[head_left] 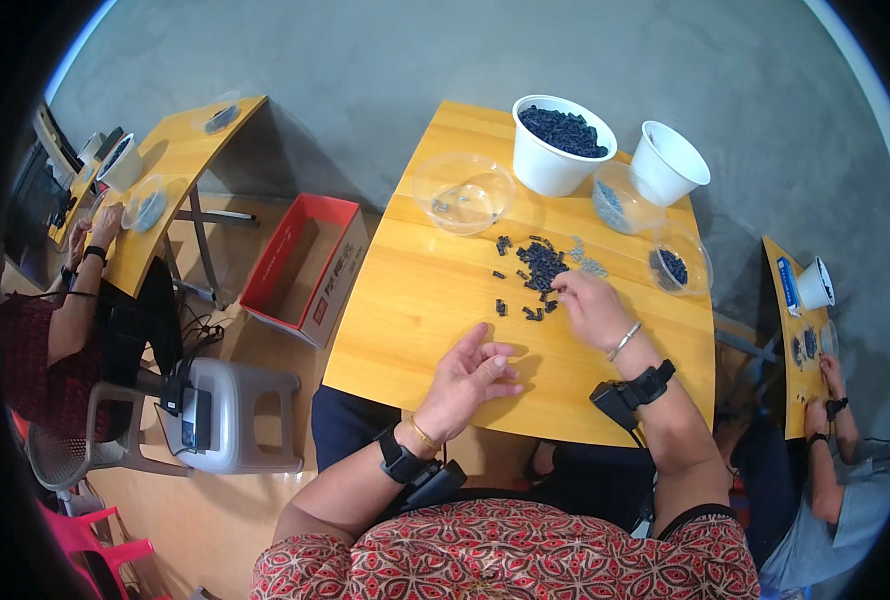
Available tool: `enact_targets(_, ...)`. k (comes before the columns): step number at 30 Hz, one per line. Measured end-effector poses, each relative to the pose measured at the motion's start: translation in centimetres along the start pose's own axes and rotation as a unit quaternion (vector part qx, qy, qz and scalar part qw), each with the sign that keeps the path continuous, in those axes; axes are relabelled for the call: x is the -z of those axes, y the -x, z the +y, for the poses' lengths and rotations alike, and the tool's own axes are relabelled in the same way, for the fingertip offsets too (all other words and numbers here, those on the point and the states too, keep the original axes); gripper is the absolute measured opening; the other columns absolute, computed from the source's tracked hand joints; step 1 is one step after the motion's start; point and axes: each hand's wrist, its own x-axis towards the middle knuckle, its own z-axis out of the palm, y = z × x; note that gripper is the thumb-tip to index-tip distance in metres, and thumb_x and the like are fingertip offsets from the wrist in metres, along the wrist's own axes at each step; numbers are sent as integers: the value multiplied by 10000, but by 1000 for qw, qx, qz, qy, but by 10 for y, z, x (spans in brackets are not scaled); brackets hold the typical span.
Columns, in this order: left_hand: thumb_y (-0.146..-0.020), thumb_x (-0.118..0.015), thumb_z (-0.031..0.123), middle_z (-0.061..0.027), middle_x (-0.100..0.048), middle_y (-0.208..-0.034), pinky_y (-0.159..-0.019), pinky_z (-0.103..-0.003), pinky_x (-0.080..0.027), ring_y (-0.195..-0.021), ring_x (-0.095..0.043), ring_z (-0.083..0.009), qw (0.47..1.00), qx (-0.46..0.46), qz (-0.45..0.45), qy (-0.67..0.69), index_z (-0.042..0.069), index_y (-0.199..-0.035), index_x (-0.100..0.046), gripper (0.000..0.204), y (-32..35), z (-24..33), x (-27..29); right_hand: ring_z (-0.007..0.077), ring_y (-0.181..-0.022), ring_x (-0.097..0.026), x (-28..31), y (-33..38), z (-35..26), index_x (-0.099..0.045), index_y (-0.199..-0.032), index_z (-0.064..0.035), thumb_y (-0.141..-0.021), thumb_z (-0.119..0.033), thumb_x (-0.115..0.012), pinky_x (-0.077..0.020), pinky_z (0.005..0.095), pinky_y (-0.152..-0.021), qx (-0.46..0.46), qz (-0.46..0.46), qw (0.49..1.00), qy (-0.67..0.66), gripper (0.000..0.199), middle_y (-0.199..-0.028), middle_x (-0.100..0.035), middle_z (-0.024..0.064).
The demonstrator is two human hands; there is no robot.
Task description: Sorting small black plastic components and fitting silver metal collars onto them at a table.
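Observation:
Low over the wooden table, my left hand is open, palm turned inward, its fingers apart with nothing in them. My right hand is closed in a pinch at the near right side of a pile of small dark cylindrical pieces. Whatever sits between its fingertips is too small and hidden to make out. A few loose dark pieces lie nearer to me, between the two hands. Beyond the right hand is a small scatter of grey pieces.
At the far edge stand a white bucket full of dark pieces and a tilted white bucket. Clear bowls hold few, greyish or dark pieces. A red-rimmed box and grey stool are left; people work at side tables.

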Motion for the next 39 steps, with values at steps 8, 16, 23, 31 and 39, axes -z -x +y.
enact_targets(8,-877,-459,41,-160,-476,-1119,-794,-391,-497,-893,-564,-250,999,18,-13,26,27,-1351,-94,598,-11,3,1,314,-815,-554,-2,-12,-3,-549,-902,-20,-743,0,-530,-446,357,-709,-8,-18,999,30,161,-870,-575,162)
enact_targets(16,-882,-441,30,-173,-464,-1146,-791,-389,-498,-904,-568,-256,999,30,-11,23,34,-1345,-130,558,-15,6,-1,314,-813,-544,2,-12,8,-568,-866,-46,-753,-50,-538,-442,380,-714,-15,33,999,10,117,-834,-572,132)
enact_targets(23,-885,-436,34,-176,-466,-1148,-786,-390,-504,-902,-575,-264,998,35,-27,34,30,-1337,-155,533,-19,6,1,314,-779,-531,-5,-25,4,-541,-790,-42,-755,-70,-540,-433,387,-681,-18,32,998,56,45,-785,-554,119)
enact_targets(31,-882,-434,24,-175,-470,-1145,-784,-393,-507,-901,-576,-268,998,30,-35,51,22,-1321,-202,497,-19,4,2,303,-782,-527,-3,-23,13,-533,-772,-46,-745,-71,-558,-427,389,-690,-23,48,998,33,45,-775,-545,121)
enact_targets(39,-881,-444,33,-169,-480,-1127,-794,-399,-500,-888,-574,-262,998,27,-33,45,20,-1315,-216,490,-19,1,3,311,-751,-523,-9,-26,0,-538,-758,-46,-742,-73,-561,-426,390,-665,8,20,995,98,38,-751,-529,119)
